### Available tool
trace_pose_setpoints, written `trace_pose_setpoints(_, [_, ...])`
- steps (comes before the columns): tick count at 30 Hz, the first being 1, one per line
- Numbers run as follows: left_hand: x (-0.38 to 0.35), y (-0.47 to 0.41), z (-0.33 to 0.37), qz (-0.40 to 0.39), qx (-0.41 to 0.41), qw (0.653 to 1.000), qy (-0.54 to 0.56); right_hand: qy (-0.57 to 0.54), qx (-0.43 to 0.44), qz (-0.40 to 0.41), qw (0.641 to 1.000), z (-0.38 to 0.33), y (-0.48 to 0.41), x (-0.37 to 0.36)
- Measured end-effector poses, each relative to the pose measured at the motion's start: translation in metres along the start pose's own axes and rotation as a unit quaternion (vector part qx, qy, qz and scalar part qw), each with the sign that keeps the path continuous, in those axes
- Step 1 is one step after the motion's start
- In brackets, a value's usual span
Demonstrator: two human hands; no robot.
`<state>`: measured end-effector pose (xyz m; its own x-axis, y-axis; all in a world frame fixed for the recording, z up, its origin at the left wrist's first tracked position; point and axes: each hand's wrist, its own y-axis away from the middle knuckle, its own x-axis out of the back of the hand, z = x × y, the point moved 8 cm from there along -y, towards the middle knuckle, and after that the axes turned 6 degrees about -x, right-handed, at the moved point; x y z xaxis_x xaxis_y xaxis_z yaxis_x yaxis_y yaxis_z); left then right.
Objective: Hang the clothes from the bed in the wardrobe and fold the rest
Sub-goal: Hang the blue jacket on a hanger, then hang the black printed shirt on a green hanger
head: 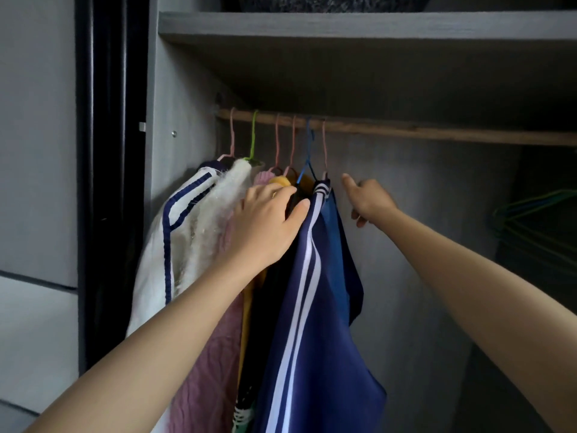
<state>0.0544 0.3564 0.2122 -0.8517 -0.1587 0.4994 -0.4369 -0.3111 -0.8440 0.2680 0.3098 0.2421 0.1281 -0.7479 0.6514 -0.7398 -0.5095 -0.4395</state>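
Rail: wooden rail (pixel 406 129) runs under the shelf (pixel 343 26); six hangers are bunched at its 9 o'clock end, against the wardrobe side wall (pixel 181 120).
Room: the rail is bare from the last hanger out to 3 o'clock.
Clothes: white jacket (pixel 156 260), pink knit (pixel 206 354), black garment (pixel 271 307) and navy striped garment (pixel 312 307) hang packed together.
Left hand (pixel 265 223): you grip the black garment's shoulder, with your thumb against the navy striped garment.
Right hand (pixel 370 198): just at 3 o'clock of the navy striped garment, index finger straight, the rest loosely curled, holding nothing.
Spares: loose hangers (pixel 537 226) at far 3 o'clock.
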Motion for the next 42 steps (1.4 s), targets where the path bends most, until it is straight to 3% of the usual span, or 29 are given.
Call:
trace_pose_setpoints(5, [-0.008,-0.004,0.059,0.004,-0.062,0.998,-0.014,0.08,-0.017,0.05,0.995,0.044,0.018,0.056])
trace_pose_setpoints(10, [-0.05,0.001,0.123,-0.048,-0.08,0.994,0.064,0.193,-0.086,0.137,0.968,0.119,0.05,0.143])
trace_pose_setpoints(15, [-0.104,0.014,0.183,-0.126,-0.087,0.981,0.122,0.336,-0.104,0.21,0.912,0.187,0.104,0.227])
trace_pose_setpoints(20, [-0.142,0.031,0.225,-0.175,-0.087,0.972,0.129,0.477,-0.094,0.205,0.849,0.228,0.144,0.263])
trace_pose_setpoints(30, [-0.174,0.076,0.24,-0.219,-0.082,0.964,0.124,0.391,-0.176,0.17,0.887,0.282,0.154,0.266])
trace_pose_setpoints(42, [-0.187,0.079,0.188,-0.232,-0.044,0.959,0.155,0.317,-0.263,0.202,0.889,0.294,0.142,0.256])
